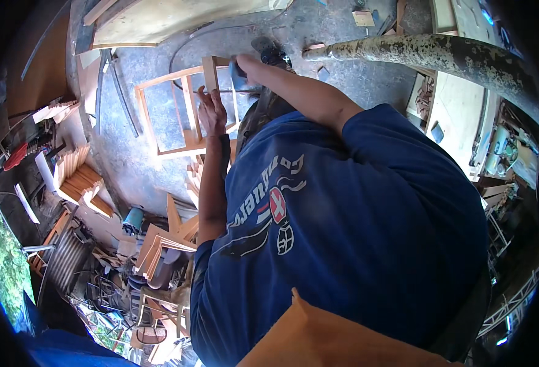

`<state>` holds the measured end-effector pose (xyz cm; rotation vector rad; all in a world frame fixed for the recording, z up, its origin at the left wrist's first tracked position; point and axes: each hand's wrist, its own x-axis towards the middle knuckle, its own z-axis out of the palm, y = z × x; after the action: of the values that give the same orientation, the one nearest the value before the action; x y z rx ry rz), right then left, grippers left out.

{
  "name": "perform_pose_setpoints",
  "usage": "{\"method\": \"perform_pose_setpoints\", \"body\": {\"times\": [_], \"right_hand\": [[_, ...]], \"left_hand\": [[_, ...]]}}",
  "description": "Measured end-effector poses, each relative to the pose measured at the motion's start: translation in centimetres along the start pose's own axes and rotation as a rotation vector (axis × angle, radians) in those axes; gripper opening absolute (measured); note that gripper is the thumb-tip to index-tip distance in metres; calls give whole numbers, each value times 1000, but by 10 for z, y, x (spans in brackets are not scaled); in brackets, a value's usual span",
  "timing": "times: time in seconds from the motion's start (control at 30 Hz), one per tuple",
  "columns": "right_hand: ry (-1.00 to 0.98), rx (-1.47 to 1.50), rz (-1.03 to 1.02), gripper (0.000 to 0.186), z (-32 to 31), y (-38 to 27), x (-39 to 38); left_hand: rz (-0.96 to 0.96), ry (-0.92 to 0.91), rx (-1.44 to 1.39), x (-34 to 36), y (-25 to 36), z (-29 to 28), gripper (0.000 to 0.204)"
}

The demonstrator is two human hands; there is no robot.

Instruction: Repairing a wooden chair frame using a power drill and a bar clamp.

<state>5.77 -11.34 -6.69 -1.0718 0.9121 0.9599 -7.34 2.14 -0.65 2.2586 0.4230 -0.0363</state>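
Note:
A light wooden frame (189,110) with crossbars stands on the floor in front of me. My left hand (212,111) is raised beside its near upright, fingers spread and palm facing the wood; whether the fingertips touch it I cannot tell. At the upper end of that upright, my right hand (249,68) is closed round a flat blue-grey pad (237,76), pressed against or close to the wood. Its fingers are partly hidden behind the pad.
A dark hose (178,52) curls over the concrete floor behind the frame. To the right, a peeling round post (416,50) slants across. Stacked wooden pieces (80,180) lie at left, near a blue bucket (133,219). Boards (159,248) and a chair (159,312) crowd the lower left.

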Motion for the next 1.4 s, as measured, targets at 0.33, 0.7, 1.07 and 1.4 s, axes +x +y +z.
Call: {"method": "perform_pose_setpoints", "body": {"times": [0.33, 0.7, 1.07, 1.4], "right_hand": [[-555, -882, -270, 33, 4, 5, 3], [109, -1003, -1087, 27, 14, 18, -6], [-9, -1106, -1110, 22, -13, -14, -25], [402, -755, -1334, 61, -110, -93, -102]], "left_hand": [[-519, -28, -666, 41, -67, -7, 46], [-591, -214, -793, 92, -25, -16, 27], [-610, -304, -858, 97, -27, -5, 41], [-696, -274, -984, 57, -87, -25, 60]]}}
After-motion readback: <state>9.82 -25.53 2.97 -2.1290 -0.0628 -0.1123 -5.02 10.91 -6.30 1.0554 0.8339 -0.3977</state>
